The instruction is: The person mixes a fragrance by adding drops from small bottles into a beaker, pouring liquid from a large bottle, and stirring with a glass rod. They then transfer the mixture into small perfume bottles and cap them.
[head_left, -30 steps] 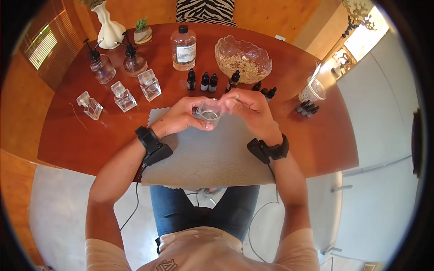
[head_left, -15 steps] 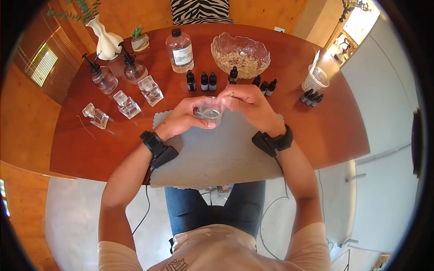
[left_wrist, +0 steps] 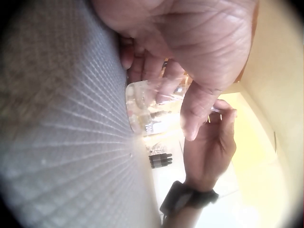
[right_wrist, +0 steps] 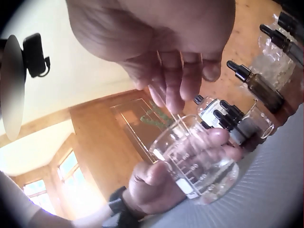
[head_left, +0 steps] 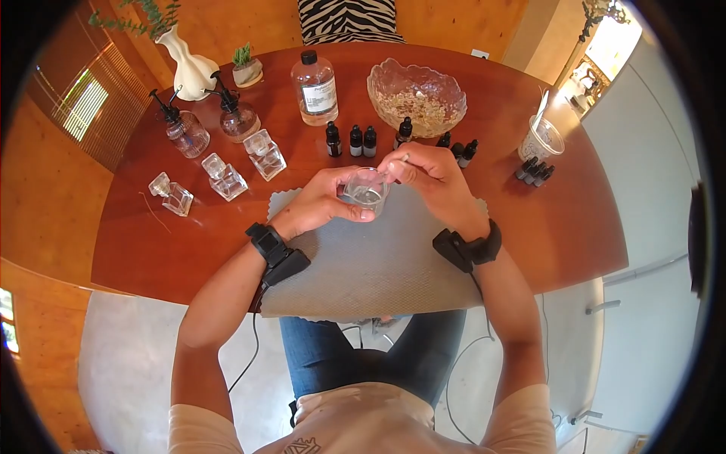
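The left hand wraps its grip round a glass beaker, the right hand pinching a thin rod.

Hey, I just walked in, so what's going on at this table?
Someone seated here is holding a clear glass beaker in their left hand, over the gray mat. Their right hand pinches a thin stick that reaches into the beaker; there seems to be some clear liquid at the bottom. Small dark bottles stand beyond the hands, with a big labelled bottle and a glass bowl behind. Three clear glass bottles lie off to the person's left.
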Demonstrator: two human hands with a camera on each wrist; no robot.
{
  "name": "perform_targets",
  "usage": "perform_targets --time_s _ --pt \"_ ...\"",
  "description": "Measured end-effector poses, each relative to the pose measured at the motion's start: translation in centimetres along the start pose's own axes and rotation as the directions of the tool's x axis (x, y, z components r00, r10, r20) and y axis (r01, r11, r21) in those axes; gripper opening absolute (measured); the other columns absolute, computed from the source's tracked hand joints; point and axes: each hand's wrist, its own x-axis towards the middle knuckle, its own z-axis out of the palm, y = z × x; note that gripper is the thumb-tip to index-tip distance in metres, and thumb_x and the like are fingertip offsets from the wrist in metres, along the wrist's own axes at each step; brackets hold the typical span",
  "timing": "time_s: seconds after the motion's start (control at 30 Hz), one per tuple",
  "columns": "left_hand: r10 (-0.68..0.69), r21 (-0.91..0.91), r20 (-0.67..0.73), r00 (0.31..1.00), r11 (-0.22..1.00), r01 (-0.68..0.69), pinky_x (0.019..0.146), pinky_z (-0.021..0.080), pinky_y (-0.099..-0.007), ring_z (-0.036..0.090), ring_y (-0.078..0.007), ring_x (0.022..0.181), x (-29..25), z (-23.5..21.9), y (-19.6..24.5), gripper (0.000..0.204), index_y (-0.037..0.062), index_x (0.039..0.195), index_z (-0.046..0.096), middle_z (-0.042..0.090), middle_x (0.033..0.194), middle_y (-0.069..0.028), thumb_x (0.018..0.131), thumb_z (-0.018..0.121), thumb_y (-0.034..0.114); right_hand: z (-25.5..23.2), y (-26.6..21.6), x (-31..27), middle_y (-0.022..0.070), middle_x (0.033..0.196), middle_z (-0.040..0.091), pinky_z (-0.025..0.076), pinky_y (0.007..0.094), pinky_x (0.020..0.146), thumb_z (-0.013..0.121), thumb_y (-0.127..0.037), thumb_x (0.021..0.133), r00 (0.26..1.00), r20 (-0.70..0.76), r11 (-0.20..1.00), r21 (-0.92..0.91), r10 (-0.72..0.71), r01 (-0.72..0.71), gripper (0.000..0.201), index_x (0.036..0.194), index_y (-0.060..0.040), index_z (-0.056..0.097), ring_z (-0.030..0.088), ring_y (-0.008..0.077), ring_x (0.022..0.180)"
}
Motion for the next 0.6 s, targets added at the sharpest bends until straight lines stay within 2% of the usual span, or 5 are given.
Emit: perform_targets --time_s 0.13,0.23,0.33,0.43,0.6 --pt "-0.001 -0.005 0.002 1.000 1.000 0.001 0.100 0.050 -0.0326 0.062 -0.0141 0.113 0.06 0.03 0.36 0.063 0.0015 0.137 0.059 0.068 0.124 -0.0058 0.080 0.086 0.008 -0.11 -0.20 -0.15 0.0060 0.087 0.068 0.049 0.0278 0.074 0.061 -0.012 0.100 0.999 -0.039 1.000 -0.014 0.026 -0.027 0.018 0.097 0.0042 0.068 0.059 0.0101 0.079" --pt "-0.003 -0.009 0.004 1.000 1.000 0.003 0.100 0.050 -0.0326 0.062 -0.0143 0.113 -0.11 0.14 0.34 0.063 0.0020 0.136 0.060 0.068 0.124 -0.0057 0.080 0.086 0.008 -0.54 -0.82 0.05 0.0054 0.086 0.067 0.049 0.0274 0.074 0.061 -0.012 0.100 0.997 0.032 0.998 -0.008 0.070 -0.070 0.018 0.097 0.0046 0.068 0.059 0.0101 0.079" --pt "0.012 -0.011 -0.001 1.000 1.000 -0.012 0.100 0.050 -0.0325 0.062 -0.0145 0.113 0.03 0.08 0.00 0.062 0.0022 0.136 0.060 0.068 0.124 -0.0055 0.080 0.086 0.008 -0.03 -0.55 -0.17 0.0047 0.086 0.067 0.049 0.0274 0.073 0.061 -0.013 0.100 0.993 -0.111 0.999 0.017 0.043 -0.041 0.019 0.097 0.0045 0.068 0.059 0.0104 0.079" --pt "0.024 0.010 0.017 1.000 1.000 -0.024 0.100 0.050 -0.0325 0.062 -0.0145 0.114 0.00 0.00 0.33 0.062 0.0019 0.136 0.060 0.068 0.124 -0.0057 0.080 0.086 0.008 -0.38 -0.58 -0.03 0.0043 0.086 0.067 0.049 0.0273 0.073 0.061 -0.014 0.101 0.997 0.046 0.997 0.025 0.065 -0.066 0.020 0.097 0.0041 0.068 0.059 0.0105 0.079" --pt "0.004 -0.010 -0.012 1.000 1.000 -0.004 0.100 0.050 -0.0324 0.062 -0.0144 0.114 -0.03 0.06 0.01 0.062 0.0017 0.135 0.061 0.068 0.124 -0.0058 0.079 0.086 0.006 -0.26 -0.17 0.06 0.0041 0.086 0.068 0.049 0.0270 0.074 0.060 -0.016 0.102 0.999 0.031 0.999 0.016 0.040 -0.040 0.021 0.097 0.0031 0.069 0.059 0.0102 0.080"
